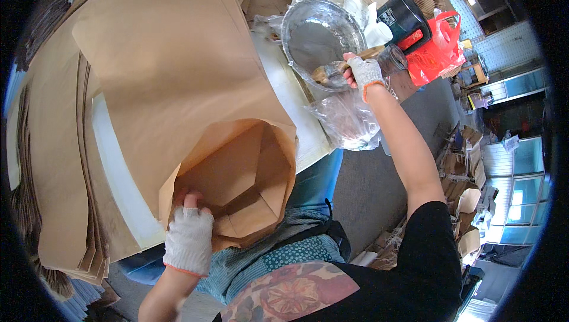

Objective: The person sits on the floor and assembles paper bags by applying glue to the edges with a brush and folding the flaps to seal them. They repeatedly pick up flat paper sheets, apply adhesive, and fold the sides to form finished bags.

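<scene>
A large brown paper bag [172,43] lies across the table with its near end spread wide, so the folded inner flaps show. My left hand [188,239], in a white fingerless glove with an orange cuff, grips the near left rim of that opening, its bare fingertips inside. My right hand [363,73], gloved the same way, is closed around a brush [327,74] at the right side of a round metal basin [317,31]. Greyish wet paste coats the basin. The brush's head is over the basin's near rim; whether it touches the paste, I cannot tell.
Stacked brown paper bags [53,197] lie on the left. Clear plastic sheeting [347,117] hangs below the basin. Beyond my right hand stand a white cup [377,34], a black container [404,18], a glass jar [392,58] and a red plastic bag [435,52]. More paper bundles [468,203] line the floor.
</scene>
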Tool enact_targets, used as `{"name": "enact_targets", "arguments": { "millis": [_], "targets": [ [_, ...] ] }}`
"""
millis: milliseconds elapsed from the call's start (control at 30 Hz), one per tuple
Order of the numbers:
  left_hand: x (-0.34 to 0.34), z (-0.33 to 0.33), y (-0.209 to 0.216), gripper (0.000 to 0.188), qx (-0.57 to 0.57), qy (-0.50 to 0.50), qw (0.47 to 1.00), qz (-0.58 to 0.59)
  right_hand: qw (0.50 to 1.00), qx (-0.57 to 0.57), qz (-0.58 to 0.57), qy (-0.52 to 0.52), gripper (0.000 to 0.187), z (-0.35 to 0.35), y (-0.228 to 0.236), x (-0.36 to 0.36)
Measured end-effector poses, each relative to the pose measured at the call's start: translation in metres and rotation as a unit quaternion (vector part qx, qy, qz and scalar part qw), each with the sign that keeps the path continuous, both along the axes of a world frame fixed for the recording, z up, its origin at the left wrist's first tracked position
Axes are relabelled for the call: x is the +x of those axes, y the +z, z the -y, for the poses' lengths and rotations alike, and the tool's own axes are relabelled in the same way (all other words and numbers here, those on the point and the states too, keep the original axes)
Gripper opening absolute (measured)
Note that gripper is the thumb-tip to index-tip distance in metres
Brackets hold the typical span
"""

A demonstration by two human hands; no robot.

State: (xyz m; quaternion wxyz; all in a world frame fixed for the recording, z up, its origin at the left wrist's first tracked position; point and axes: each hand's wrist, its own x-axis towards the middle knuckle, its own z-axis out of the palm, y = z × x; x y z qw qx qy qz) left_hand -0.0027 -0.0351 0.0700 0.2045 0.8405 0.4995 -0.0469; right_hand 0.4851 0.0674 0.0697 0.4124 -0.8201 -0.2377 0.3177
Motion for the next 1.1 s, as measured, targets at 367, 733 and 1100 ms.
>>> {"name": "enact_targets", "arguments": {
  "millis": [367, 733, 1100],
  "targets": [
    [-0.01, -0.023, 0.001, 0.023, 0.036, -0.004, 0.996, -0.084, 0.992, 0.037, -0.062, 0.105, 0.027, 0.031, 0.079, -0.117],
    [-0.006, -0.043, 0.013, 0.037, -0.089, 0.058, 0.99, -0.091, 0.876, 0.103, -0.01, 0.47, 0.031, 0.083, -0.002, -0.296],
    [-0.008, -0.041, 0.005, 0.041, -0.065, 0.037, 0.993, -0.092, 0.916, 0.149, 0.101, 0.359, 0.015, 0.103, 0.015, -0.227]
  ]
}}
